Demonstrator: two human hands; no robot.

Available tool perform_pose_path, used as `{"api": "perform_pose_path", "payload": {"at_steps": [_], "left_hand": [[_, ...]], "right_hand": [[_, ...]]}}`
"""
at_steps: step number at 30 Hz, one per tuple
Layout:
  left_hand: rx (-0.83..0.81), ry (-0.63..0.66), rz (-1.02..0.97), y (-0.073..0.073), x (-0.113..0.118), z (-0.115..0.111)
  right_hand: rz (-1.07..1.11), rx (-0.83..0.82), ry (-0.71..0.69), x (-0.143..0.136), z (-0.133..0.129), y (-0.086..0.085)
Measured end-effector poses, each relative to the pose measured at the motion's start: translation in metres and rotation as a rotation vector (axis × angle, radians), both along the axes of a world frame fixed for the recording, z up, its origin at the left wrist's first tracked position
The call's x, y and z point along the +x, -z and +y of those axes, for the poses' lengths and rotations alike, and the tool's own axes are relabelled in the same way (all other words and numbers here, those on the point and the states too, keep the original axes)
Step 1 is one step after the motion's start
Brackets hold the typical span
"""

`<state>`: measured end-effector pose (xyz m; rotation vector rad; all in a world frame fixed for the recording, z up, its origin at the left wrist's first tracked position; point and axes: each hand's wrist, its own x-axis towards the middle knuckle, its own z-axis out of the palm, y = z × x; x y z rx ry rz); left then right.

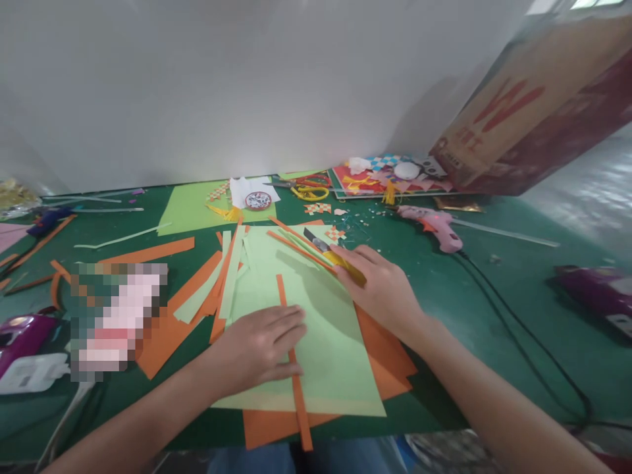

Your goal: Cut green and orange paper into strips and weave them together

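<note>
My left hand [264,345] lies over a narrow orange paper strip [301,408] on a light green sheet [326,368]. Its fingers are stretched out, the thumb apart from them, and the strip passes beneath. At the sheet's upper right, my right hand [378,283] is closed around a yellow craft knife [353,268] whose dark blade points up and left. Several thin green and orange strips [299,247] run beside the knife and partly under that hand. Orange paper [390,355] sticks out from beneath the green sheet.
Loose orange and green paper strips [162,336] lie left. A pink glue gun [434,227] with a black cable rests right. Yellow-handled scissors [311,193] and woven paper pieces [318,208] lie behind. A paper bag [533,112] stands back right; purple devices [600,296] flank both sides.
</note>
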<state>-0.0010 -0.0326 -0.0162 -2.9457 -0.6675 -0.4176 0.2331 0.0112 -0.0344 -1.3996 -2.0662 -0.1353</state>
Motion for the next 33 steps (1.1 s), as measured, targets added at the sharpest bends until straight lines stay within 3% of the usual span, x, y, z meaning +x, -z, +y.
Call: {"api": "perform_pose_path", "payload": {"at_steps": [4,8,12,18,25,33], "left_hand": [[0.132,0.067,0.042,-0.009,0.003,-0.013],[0.119,0.201,0.067,-0.017,0.011,-0.050],[0.148,0.183,0.146,-0.013,0.013,-0.074],[0.179,0.051,0.092,-0.002,0.008,-0.064],[0.172,-0.018,0.024,-0.001,0.011,-0.052],[0.070,-0.008,0.047,-0.004,0.011,-0.053]], "right_hand": [[-0.006,0.004,0.021,0.000,-0.001,-0.002],[-0.001,0.002,0.011,0.001,-0.001,-0.003],[0.008,-0.009,-0.011,0.001,-0.002,-0.004],[0.012,-0.017,-0.013,0.001,-0.004,-0.005],[0.003,-0.031,0.016,0.002,-0.004,-0.006],[0.010,-0.020,0.013,0.004,-0.002,-0.004]]}}
